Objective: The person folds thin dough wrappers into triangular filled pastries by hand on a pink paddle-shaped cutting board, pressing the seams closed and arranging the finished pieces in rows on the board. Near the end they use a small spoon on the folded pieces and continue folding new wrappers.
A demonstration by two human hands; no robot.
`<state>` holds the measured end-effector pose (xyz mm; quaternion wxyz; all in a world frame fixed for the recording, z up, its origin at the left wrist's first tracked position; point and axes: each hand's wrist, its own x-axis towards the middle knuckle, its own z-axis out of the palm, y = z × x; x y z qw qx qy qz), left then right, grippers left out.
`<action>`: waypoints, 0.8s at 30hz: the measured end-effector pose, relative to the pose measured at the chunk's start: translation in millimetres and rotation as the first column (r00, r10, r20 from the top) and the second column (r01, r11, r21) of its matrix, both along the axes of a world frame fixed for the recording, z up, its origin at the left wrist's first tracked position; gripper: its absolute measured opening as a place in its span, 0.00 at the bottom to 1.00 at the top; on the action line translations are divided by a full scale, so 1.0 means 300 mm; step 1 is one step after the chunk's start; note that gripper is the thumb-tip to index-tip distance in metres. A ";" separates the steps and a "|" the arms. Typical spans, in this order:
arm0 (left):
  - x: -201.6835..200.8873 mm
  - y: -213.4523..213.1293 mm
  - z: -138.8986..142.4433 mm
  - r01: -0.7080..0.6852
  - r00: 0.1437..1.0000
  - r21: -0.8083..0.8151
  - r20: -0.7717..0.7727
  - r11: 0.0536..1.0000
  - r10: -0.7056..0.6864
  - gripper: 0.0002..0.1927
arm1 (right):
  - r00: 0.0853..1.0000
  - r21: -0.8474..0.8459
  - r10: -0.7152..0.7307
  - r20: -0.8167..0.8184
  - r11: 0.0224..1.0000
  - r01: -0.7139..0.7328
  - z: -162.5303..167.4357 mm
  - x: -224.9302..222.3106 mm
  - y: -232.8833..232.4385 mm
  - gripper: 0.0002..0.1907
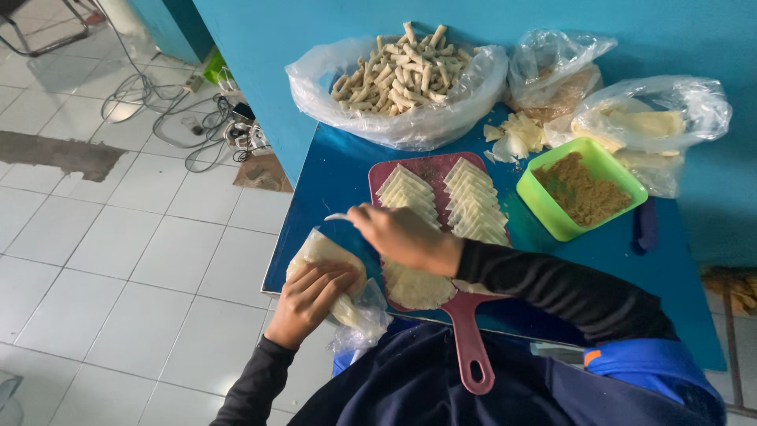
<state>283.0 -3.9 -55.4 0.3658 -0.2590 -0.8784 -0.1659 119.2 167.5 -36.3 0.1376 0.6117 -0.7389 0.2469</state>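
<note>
My left hand (309, 296) presses on a stack of round pale wrapper sheets (323, 252) that lie on a clear plastic bag at the blue table's front left corner. My right hand (402, 235) reaches across above the stack and pinches the edge of one thin wrapper sheet (337, 216), lifted at its tip. Just behind the hands lies a dark red cutting board (430, 167) with a long handle; two rows of folded wrappers (473, 205) lie on it, and a round flat wrapper (416, 288) lies at its near end.
A green tub of brown shredded filling (581, 189) stands right of the board. At the back sit a big plastic bag of finished rolls (398, 75) and two smaller bags (646, 122). Cables (197, 118) lie on the tiled floor at left.
</note>
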 end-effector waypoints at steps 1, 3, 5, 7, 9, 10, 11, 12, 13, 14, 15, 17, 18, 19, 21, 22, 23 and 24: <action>0.000 0.003 0.005 -0.016 0.999 0.006 0.033 1.000 0.015 0.16 | 1.000 -0.014 -0.018 0.026 1.000 0.019 0.016 0.002 0.029 0.07; -0.005 0.010 0.006 -0.046 0.994 0.022 0.105 0.999 0.044 0.15 | 0.995 -0.033 -0.055 0.081 0.998 0.058 0.042 0.009 0.115 0.07; -0.012 0.030 0.011 -0.110 0.973 0.046 0.211 0.993 0.098 0.16 | 0.977 0.075 -0.175 0.124 0.983 0.166 0.072 0.026 0.226 0.06; -0.019 0.047 0.026 -0.142 0.953 0.033 0.276 0.989 0.128 0.17 | 0.966 0.095 -0.185 0.183 0.981 0.170 0.096 0.035 0.325 0.05; -0.030 0.059 0.046 -0.136 0.945 -0.013 0.300 0.991 0.133 0.19 | 0.925 0.177 -0.228 0.304 0.968 0.180 0.106 0.039 0.396 0.06; -0.042 0.064 0.057 -0.093 0.952 -0.017 0.292 0.996 0.094 0.20 | 0.899 0.215 -0.251 0.359 0.959 0.182 0.105 0.034 0.415 0.06; -0.053 0.067 0.068 -0.050 0.957 -0.023 0.285 0.999 0.054 0.21 | 0.881 0.234 -0.256 0.398 0.957 0.173 0.098 0.029 0.422 0.06; -0.063 0.069 0.076 -0.006 0.960 -0.030 0.280 1.000 0.015 0.23 | 0.859 0.251 -0.261 0.439 0.954 0.162 0.090 0.025 0.428 0.07; -0.076 0.070 0.083 0.031 0.957 -0.070 0.292 0.997 -0.009 0.26 | 0.837 0.268 -0.265 0.479 0.952 0.149 0.081 0.021 0.431 0.07; -0.089 0.070 0.088 0.069 0.952 -0.111 0.305 0.991 -0.032 0.29 | 0.838 0.268 -0.265 0.477 0.952 0.149 0.070 0.016 0.427 0.07; -0.100 0.070 0.091 0.109 0.946 -0.153 0.319 0.982 -0.056 0.33 | 0.838 0.267 -0.266 0.477 0.952 0.150 0.058 0.013 0.418 0.07; -0.116 0.079 0.087 0.130 0.925 -0.187 0.378 0.974 -0.051 0.33 | 0.830 0.289 -0.282 0.481 0.945 0.154 0.043 0.002 0.404 0.07; -0.122 0.082 0.083 0.141 0.912 -0.203 0.407 0.969 -0.048 0.33 | 0.820 0.311 -0.298 0.488 0.938 0.155 0.040 -0.002 0.398 0.08; -0.126 0.084 0.079 0.145 0.911 -0.213 0.410 0.966 -0.046 0.33 | 0.810 0.333 -0.312 0.497 0.930 0.154 0.039 -0.006 0.395 0.08; -0.129 0.086 0.073 0.146 0.910 -0.233 0.413 0.961 -0.038 0.33 | 0.834 0.348 -0.322 0.448 0.922 0.169 0.050 -0.020 0.389 0.07; -0.126 0.086 0.071 0.144 0.902 -0.207 0.430 0.968 -0.043 0.34 | 0.845 0.357 -0.325 0.424 0.918 0.174 0.059 -0.027 0.387 0.07; -0.122 0.086 0.069 0.143 0.893 -0.178 0.448 0.974 -0.049 0.34 | 0.852 0.374 -0.318 0.416 0.914 0.158 0.071 -0.033 0.389 0.07; -0.119 0.086 0.069 0.140 0.884 -0.152 0.464 0.978 -0.055 0.34 | 0.859 0.391 -0.311 0.408 0.909 0.144 0.086 -0.042 0.392 0.07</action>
